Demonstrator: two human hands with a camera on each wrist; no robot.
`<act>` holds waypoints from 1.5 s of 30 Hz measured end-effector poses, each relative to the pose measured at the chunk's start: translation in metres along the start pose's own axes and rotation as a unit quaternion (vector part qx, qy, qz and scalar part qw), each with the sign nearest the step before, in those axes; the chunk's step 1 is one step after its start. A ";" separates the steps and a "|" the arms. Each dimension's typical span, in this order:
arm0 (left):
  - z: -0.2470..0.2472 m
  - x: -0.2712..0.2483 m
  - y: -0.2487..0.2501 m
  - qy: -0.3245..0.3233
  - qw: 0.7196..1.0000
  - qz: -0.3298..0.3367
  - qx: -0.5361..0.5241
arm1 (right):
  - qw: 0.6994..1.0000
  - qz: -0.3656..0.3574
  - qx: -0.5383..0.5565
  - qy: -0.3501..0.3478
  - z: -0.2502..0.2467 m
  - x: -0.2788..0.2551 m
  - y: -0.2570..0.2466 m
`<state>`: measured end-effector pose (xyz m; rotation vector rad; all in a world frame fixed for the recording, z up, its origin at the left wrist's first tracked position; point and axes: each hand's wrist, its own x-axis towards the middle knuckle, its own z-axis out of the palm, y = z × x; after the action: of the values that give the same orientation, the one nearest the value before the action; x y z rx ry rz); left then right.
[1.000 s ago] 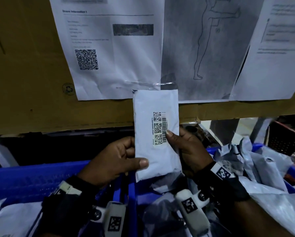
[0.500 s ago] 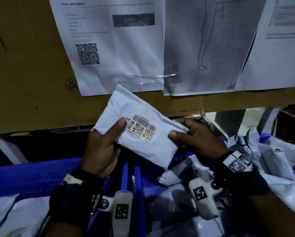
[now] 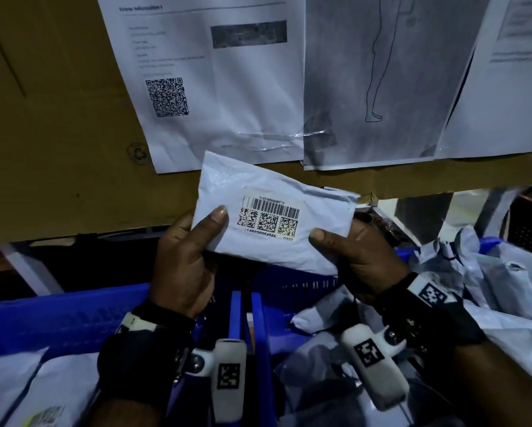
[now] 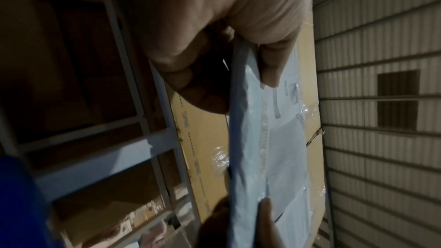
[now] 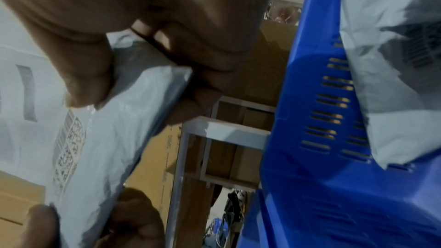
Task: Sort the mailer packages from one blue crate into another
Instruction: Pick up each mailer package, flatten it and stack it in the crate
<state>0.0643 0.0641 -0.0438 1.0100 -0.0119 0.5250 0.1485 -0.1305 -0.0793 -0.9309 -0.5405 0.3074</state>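
The mailer (image 3: pixel 277 217) was held up over the gap between the two crates, its long axis running left to right and tipped a little, the left end higher than the right. The left hand (image 3: pixel 184 266) pinched its left short edge, thumb on the front and fingers behind; the right hand (image 3: pixel 363 260) pinched the lower right corner the same way. So the mailer lay between the two grips, spanning them, and neither hand was free.

The left crate (image 3: pixel 58 322) sat just below and left of the left hand, with flat mailers already in it; the right crate (image 3: pixel 304 288), heaped with crumpled ones, sat below the right hand. The left hand was the nearer to the left crate, so a drop there would likely call for the right thumb to let go first.

The mailer was a white, softly padded pouch, slightly wrinkled, thin when seen edge-on. Its label (image 3: pixel 270 217) faced the person, bearing a barcode over three square codes.
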 end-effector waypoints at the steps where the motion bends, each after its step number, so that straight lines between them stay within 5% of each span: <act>1: -0.001 0.000 0.000 -0.001 1.000 -0.003 0.007 | 1.000 -0.007 -0.006 0.004 -0.001 0.001 -0.001; 30: -0.029 0.006 0.013 -0.091 0.981 0.016 0.173 | 0.996 -0.011 -0.056 0.067 -0.003 0.005 -0.008; 36: -0.036 -0.002 0.041 -0.094 0.951 -0.032 0.295 | 0.977 -0.019 -0.203 0.066 -0.002 0.008 -0.011; 45: -0.075 -0.027 0.119 -0.037 0.936 -0.050 0.347 | 0.971 0.012 -0.235 0.037 0.067 0.024 -0.011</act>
<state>-0.0272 0.1633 0.0040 1.7122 0.1675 0.3984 0.1309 -0.0797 -0.0309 -1.4031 -0.5445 0.1663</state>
